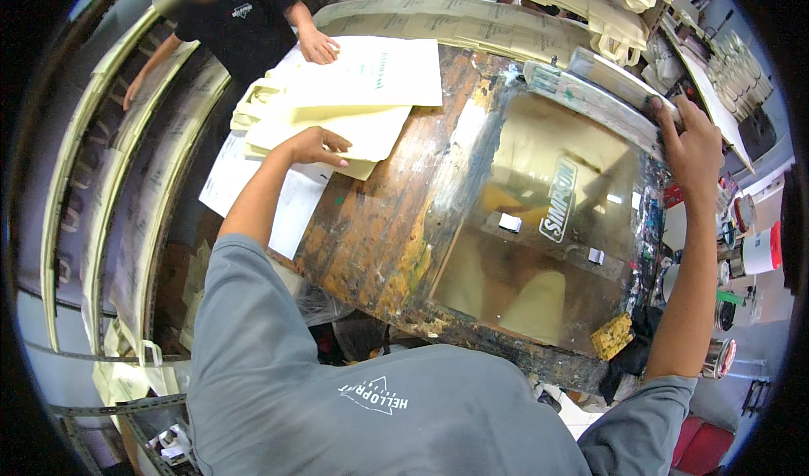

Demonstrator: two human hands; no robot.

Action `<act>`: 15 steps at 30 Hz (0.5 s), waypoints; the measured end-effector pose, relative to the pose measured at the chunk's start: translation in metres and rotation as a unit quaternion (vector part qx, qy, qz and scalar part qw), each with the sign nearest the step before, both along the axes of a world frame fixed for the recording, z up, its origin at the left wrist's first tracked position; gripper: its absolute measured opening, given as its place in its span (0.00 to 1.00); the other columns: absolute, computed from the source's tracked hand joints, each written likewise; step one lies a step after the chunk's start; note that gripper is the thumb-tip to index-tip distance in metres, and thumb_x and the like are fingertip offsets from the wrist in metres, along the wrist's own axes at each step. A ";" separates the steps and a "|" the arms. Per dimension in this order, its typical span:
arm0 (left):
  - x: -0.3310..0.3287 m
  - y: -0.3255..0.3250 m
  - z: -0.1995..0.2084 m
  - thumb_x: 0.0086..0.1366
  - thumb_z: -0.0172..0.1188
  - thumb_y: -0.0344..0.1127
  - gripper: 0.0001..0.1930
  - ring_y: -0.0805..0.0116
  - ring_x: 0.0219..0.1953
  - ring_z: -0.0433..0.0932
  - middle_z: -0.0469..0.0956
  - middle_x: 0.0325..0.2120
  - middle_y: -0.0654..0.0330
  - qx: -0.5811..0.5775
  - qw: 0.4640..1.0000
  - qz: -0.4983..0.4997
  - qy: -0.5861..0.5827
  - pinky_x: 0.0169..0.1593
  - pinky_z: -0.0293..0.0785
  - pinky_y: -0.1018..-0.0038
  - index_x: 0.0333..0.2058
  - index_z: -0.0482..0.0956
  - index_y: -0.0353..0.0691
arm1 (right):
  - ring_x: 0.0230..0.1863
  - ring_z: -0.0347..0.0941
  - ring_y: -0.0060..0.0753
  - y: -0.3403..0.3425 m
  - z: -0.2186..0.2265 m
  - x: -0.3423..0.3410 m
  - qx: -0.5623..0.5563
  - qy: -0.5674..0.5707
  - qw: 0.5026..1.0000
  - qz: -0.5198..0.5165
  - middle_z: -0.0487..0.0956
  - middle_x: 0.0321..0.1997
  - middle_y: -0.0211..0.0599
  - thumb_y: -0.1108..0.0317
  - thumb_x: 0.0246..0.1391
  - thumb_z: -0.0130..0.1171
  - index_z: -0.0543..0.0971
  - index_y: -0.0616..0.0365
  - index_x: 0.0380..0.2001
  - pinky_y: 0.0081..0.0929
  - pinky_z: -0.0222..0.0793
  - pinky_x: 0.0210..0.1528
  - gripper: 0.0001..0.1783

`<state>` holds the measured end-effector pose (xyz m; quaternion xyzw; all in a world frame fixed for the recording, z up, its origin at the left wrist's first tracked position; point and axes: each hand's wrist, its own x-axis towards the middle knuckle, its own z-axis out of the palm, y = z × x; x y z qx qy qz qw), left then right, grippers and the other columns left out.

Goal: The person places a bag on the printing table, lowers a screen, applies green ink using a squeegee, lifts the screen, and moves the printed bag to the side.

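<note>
My left hand (316, 146) is over the near edge of a stack of cream fabric bags (371, 134), fingers slightly curled and apart. I cannot make out anything held in it. On top of the stack lies a cream bag (383, 71) with small green print. My right hand (693, 134) is closed round the right end of a long pale frame (624, 73), raised and tilted at the far side of the work surface. Below it, a glossy panel (539, 248) with a lettered sticker and small white pieces is set in the paint-stained wooden table (379, 231).
Across the table, a co-worker's hand (318, 46) rests on the top bag. White paper sheets (295, 198) lie under the stack. Racks of bags (160, 198) stand left and behind. A yellow sponge (613, 336) sits at the near right corner; paint containers (758, 250) are further right.
</note>
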<state>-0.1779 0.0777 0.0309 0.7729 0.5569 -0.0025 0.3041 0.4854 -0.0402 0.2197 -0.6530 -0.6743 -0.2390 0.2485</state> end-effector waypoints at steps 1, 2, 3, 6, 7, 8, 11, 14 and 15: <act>-0.002 -0.003 -0.005 0.60 0.80 0.50 0.33 0.57 0.55 0.86 0.87 0.57 0.52 0.003 1.000 0.009 -0.001 0.62 0.81 0.61 0.62 0.86 0.44 | 0.44 0.80 0.62 -0.003 -0.001 -0.002 -0.005 0.005 1.000 0.005 0.84 0.38 0.54 0.33 0.69 0.57 0.83 0.61 0.38 0.51 0.70 0.51 0.35; -0.002 -0.006 -0.010 0.61 0.79 0.49 0.32 0.57 0.54 0.86 0.87 0.57 0.51 0.042 0.999 0.027 -0.015 0.62 0.81 0.62 0.62 0.86 0.43 | 0.45 0.81 0.61 -0.006 -0.003 -0.004 -0.011 0.009 1.000 0.009 0.84 0.38 0.54 0.33 0.69 0.57 0.83 0.60 0.38 0.51 0.70 0.52 0.35; -0.002 -0.014 -0.016 0.63 0.75 0.42 0.28 0.55 0.54 0.86 0.87 0.55 0.48 0.088 0.995 0.019 -0.033 0.61 0.82 0.61 0.62 0.86 0.42 | 0.43 0.81 0.59 -0.009 -0.003 -0.005 -0.002 0.006 1.000 0.013 0.84 0.37 0.52 0.34 0.69 0.58 0.83 0.61 0.39 0.50 0.68 0.49 0.35; 0.005 -0.029 -0.016 0.60 0.69 0.27 0.30 0.51 0.69 0.74 0.79 0.64 0.51 0.254 0.951 -0.076 0.159 0.74 0.69 0.58 0.64 0.81 0.43 | 0.43 0.80 0.53 -0.014 -0.002 -0.008 -0.015 -0.028 0.999 -0.007 0.82 0.35 0.46 0.33 0.69 0.57 0.83 0.61 0.38 0.47 0.66 0.49 0.35; 0.011 -0.035 -0.013 0.60 0.66 0.22 0.29 0.51 0.66 0.78 0.82 0.61 0.52 0.269 0.948 -0.059 0.160 0.70 0.75 0.58 0.63 0.82 0.43 | 0.44 0.80 0.52 -0.013 0.000 -0.009 0.020 -0.012 1.000 0.018 0.83 0.35 0.46 0.33 0.68 0.56 0.83 0.60 0.37 0.47 0.66 0.50 0.35; 0.020 -0.035 -0.006 0.60 0.65 0.21 0.29 0.51 0.64 0.80 0.84 0.60 0.52 0.348 0.926 -0.067 0.131 0.69 0.77 0.58 0.62 0.83 0.43 | 0.45 0.80 0.51 -0.012 0.002 -0.008 -0.004 0.002 1.000 0.015 0.83 0.36 0.45 0.33 0.68 0.56 0.83 0.60 0.37 0.47 0.66 0.51 0.35; 0.065 -0.037 0.020 0.61 0.63 0.19 0.26 0.50 0.58 0.84 0.86 0.55 0.51 0.461 0.878 -0.107 0.073 0.64 0.82 0.59 0.59 0.83 0.41 | 0.43 0.81 0.53 -0.005 0.009 -0.007 0.024 0.003 1.000 0.018 0.82 0.34 0.46 0.31 0.69 0.55 0.83 0.60 0.34 0.49 0.66 0.52 0.37; 0.155 -0.058 0.009 0.64 0.59 0.20 0.22 0.49 0.55 0.87 0.87 0.52 0.49 0.495 0.850 -0.178 0.031 0.58 0.85 0.58 0.57 0.84 0.39 | 0.42 0.81 0.52 -0.002 0.011 -0.006 0.014 -0.002 1.000 0.021 0.84 0.35 0.47 0.29 0.68 0.54 0.85 0.59 0.36 0.48 0.67 0.50 0.38; 0.192 -0.067 -0.003 0.65 0.61 0.20 0.28 0.51 0.62 0.83 0.84 0.61 0.53 0.408 0.896 -0.155 0.079 0.70 0.77 0.53 0.65 0.80 0.41 | 0.43 0.81 0.52 0.000 0.011 -0.005 0.014 -0.004 1.000 0.019 0.84 0.36 0.47 0.30 0.68 0.55 0.86 0.59 0.39 0.47 0.67 0.49 0.37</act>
